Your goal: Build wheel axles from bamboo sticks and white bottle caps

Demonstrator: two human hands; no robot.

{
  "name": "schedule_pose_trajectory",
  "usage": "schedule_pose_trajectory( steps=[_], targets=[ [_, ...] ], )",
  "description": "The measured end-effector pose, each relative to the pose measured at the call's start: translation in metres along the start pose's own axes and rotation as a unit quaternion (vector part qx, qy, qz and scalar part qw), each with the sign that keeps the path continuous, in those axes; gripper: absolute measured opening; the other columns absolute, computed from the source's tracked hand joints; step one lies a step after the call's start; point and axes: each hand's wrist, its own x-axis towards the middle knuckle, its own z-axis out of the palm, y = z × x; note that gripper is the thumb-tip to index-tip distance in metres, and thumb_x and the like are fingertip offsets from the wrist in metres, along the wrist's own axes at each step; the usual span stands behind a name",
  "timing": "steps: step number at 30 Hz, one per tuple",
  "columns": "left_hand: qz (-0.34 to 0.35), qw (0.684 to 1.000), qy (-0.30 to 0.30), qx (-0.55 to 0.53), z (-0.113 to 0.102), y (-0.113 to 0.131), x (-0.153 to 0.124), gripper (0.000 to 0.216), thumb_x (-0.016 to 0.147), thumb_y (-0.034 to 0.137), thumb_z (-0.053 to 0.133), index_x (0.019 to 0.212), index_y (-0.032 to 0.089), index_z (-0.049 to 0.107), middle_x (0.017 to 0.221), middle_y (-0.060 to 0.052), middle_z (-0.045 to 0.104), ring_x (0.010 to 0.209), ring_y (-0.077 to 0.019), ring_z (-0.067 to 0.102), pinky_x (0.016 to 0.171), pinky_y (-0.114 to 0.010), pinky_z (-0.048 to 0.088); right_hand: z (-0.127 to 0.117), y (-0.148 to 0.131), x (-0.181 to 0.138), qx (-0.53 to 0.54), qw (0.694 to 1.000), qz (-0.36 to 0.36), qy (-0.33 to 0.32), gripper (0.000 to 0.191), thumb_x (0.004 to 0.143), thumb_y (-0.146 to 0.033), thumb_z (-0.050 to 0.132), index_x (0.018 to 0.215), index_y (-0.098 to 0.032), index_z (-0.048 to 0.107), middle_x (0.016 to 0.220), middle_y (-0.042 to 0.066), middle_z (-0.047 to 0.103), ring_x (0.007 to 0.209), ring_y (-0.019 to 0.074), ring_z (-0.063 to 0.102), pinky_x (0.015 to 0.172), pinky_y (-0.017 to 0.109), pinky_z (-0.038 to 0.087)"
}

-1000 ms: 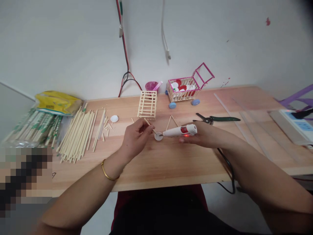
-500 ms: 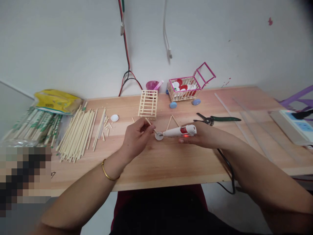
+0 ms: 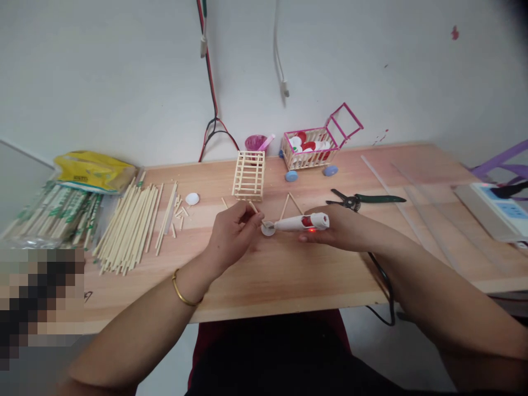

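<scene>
Head view: left hand point(image 3: 234, 231) pinches a wooden stick point(image 3: 253, 207); right hand point(image 3: 340, 226), separate, grips a white glue gun point(image 3: 291, 223), nozzle point(image 3: 271, 226) at a white disc point(image 3: 267, 232).

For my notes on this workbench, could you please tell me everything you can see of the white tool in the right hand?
The white tool looks like a plastic glue gun: slim barrel, red section near its back end, red light glowing below. Held roughly level in the right hand, it points left, its narrow tip over the white disc; contact there is unclear. Its grip is hidden.
</scene>
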Motion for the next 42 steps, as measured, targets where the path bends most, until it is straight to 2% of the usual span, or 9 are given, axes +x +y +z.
schedule_pose_trajectory(
  steps=[42],
  targets=[
    [0.022,0.999,-0.019,0.025,0.002,-0.003,0.0,0.014,0.087,0.025,0.053,0.075,0.017,0.056,0.065,0.001,0.06,0.061,-0.0103,0.052,0.059,-0.023,0.04,-0.001,-0.007,-0.001,-0.02,1.0,0.011,-0.008,0.034,0.076,-0.052,0.061,0.071,-0.019,0.054,0.065,0.0,0.058,0.058,0.0138,0.05,0.051,0.024,0.032]
  ],
)
